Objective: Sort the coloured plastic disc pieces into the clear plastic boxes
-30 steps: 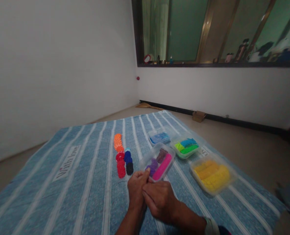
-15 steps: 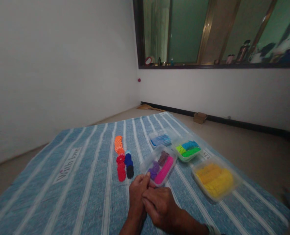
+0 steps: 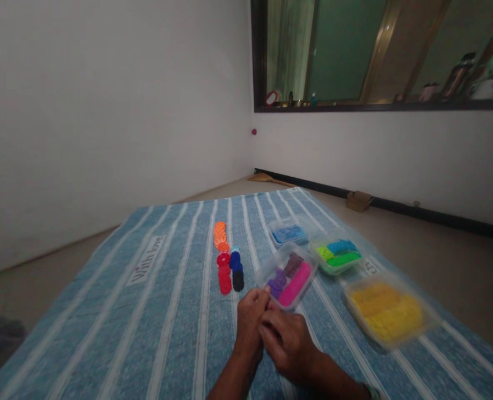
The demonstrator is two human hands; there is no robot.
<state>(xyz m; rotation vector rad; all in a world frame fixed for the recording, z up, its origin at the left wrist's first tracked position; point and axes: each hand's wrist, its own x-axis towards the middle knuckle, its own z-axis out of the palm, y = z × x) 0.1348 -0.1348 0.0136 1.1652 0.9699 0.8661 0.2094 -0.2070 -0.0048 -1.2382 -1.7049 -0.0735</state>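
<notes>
My two hands are close together, near the bottom of what I see. My left hand [image 3: 250, 316] has its thumb up front, and my right hand [image 3: 288, 336] is curled up against it at 4 o'clock. The fingers look bunched in narrow, but they hide what is between them, so I can't tell if either hand is holding something.

Just past my hands, at 1 o'clock, is a clear box [image 3: 267, 269]. It has purple bits [image 3: 277, 283], brown bits [image 3: 293, 265] and a long pink row [image 3: 295, 284] in it. My left thumb covers a bit of its near edge. I can't tell if it touches.

At 11 o'clock, a red row [image 3: 225, 272] lies on the stripy blue cloth [image 3: 146, 333], with an orange row [image 3: 220, 236] past it. A blue and black row [image 3: 235, 261] sits just beside the red.

Between 12 and 1 o'clock is a box with blue things [image 3: 273, 239]. Between 1 and 2 is a box with green things [image 3: 328, 268]. At 3 o'clock is a box with yellow things [image 3: 365, 329].
</notes>
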